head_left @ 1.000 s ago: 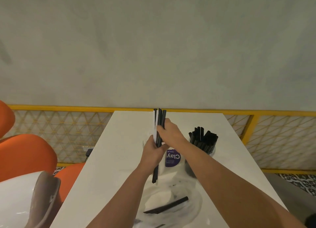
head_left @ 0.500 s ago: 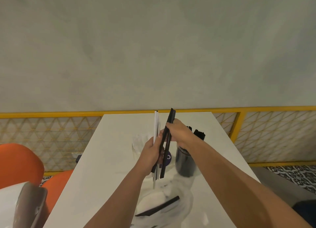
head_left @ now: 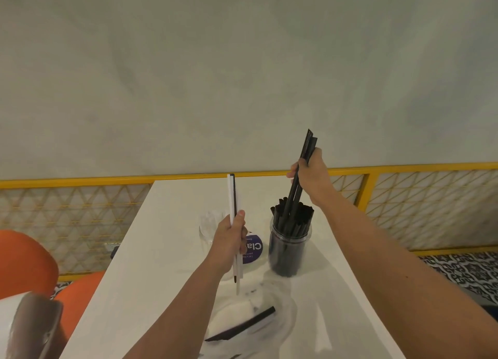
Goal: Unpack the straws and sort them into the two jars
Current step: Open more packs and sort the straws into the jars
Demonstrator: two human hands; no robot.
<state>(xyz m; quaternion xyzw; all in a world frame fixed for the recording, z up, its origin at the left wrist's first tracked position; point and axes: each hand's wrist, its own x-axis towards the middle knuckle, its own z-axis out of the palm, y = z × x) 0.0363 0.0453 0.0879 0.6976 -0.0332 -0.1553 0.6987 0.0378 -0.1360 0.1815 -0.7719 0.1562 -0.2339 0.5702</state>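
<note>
- Presently held in right hand [head_left: 310,179]: pair of black straws [head_left: 301,175], fingers wrapped around the middle, lower ends dipping into the mouth of the right jar [head_left: 290,247], upper ends tilted up and to the right.
- Directly beneath right hand: right jar, clear, packed with black straws standing upright, resting on white table [head_left: 151,251].
- Held in left hand [head_left: 231,237]: upright bundle of white straws [head_left: 230,197] with one dark straw alongside, clasped low, thumb pressed on the front, lower ends poking out under the fist.
- Behind left hand, partly hidden: second clear jar [head_left: 208,222], contents not discernible; purple round label [head_left: 254,248] just right of the wrist, apparently on it.
- Hands well apart, right raised higher and farther out than left.
- Nearer than both hands, between the forearms: crumpled clear plastic wrapper [head_left: 283,307] lying on table, one loose black straw [head_left: 242,327] on it at a slant.
- Far left of left forearm: orange seat cushions [head_left: 24,261]; grey-brown rounded object [head_left: 32,329] at lower corner, kind not determinable.
- Beyond both hands: yellow railing with lattice panels [head_left: 67,213], plain grey wall [head_left: 242,62] above.
</note>
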